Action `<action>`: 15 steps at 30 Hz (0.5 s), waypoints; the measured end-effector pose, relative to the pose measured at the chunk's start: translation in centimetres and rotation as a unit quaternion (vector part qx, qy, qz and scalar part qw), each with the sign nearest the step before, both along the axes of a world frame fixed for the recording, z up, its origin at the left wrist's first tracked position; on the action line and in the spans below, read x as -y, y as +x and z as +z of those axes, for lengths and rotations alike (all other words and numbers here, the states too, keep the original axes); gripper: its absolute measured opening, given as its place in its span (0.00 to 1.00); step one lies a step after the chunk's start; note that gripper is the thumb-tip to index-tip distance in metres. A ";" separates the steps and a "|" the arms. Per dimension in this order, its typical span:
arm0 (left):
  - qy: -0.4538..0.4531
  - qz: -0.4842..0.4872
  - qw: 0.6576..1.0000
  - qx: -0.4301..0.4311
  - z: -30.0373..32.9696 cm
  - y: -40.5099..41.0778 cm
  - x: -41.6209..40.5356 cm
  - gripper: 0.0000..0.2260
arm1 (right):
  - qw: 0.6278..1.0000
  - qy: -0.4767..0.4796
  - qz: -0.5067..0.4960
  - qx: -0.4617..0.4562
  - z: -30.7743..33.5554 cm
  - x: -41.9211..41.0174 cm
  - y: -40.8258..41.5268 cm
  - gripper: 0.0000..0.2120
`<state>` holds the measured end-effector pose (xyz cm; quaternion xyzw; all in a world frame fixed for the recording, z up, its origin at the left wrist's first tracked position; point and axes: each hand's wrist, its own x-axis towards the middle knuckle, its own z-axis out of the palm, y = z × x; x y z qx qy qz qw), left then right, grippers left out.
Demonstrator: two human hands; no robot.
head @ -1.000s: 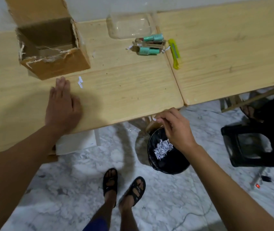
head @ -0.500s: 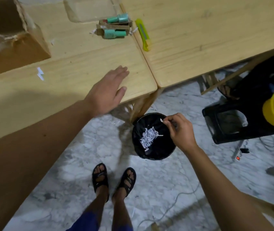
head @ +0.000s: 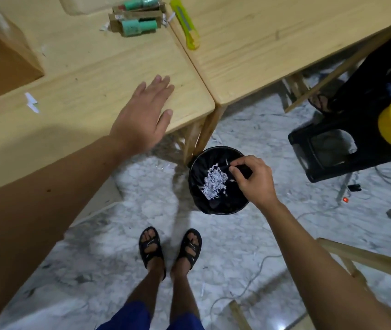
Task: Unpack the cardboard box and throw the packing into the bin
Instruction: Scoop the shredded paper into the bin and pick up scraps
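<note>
Right hand (head: 255, 181): hovering over the rim of the bin, fingertips pinching together above the liner; whether a scrap is lying between them cannot be told.
Left hand (head: 142, 115): lying flat and spread, gripping nothing, at the near corner of the tabletop (head: 89, 108), close beside the seam with the second tabletop.
Bin (head: 199, 196): standing on the marble floor (head: 237, 246) at the foot of the table legs, black-lined, holding a clump of shredded paper (head: 214, 181) on its bottom.
Stray scrap (head: 31, 102): lying on the tabletop near its front edge, well to the left of the left hand.
Cardboard box (head: 1, 51): sitting at the far left of the tabletop, partly cut off by the frame; its inside is not showing.
Unpacked items (head: 137, 19): green tubes in card holders resting at the far edge, a yellow-green cutter (head: 185, 23) just beside them on the seam.
Step in hand: judged to be the dropping of small packing bits into the bin.
Next move: likely calling for the fingers to part over the opening, then for a reach to the stray scrap and the floor shreds.
</note>
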<state>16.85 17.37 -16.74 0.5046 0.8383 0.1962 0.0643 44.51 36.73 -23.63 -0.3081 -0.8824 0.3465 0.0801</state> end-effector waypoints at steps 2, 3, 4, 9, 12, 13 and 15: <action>-0.003 0.002 1.000 0.005 0.1 -0.1 0.1 0.27 | 1.000 -0.002 0.004 -0.010 0.6 0.0 -0.3 0.03; -0.006 0.004 1.000 0.007 0.1 -0.1 0.1 0.28 | 1.000 -0.003 0.008 -0.018 1.0 0.0 -0.5 0.03; -0.009 0.006 1.000 0.011 0.1 -0.1 0.2 0.28 | 1.000 -0.003 0.009 -0.026 1.5 0.0 -0.8 0.04; -0.012 0.028 0.999 0.038 1.0 -0.3 1.9 0.29 | 0.998 0.002 0.017 -0.062 4.8 0.1 -3.6 0.06; 0.000 0.057 0.998 0.042 1.8 -0.9 5.0 0.29 | 0.995 0.005 0.034 -0.092 7.3 1.3 -6.8 0.07; 0.010 0.074 0.997 0.037 2.1 -1.2 6.4 0.28 | 0.994 0.004 0.039 -0.099 8.1 1.9 -8.0 0.08; 0.037 0.109 0.993 0.016 2.5 -1.9 9.5 0.27 | 0.992 -0.002 0.057 -0.114 9.6 3.3 -10.7 0.10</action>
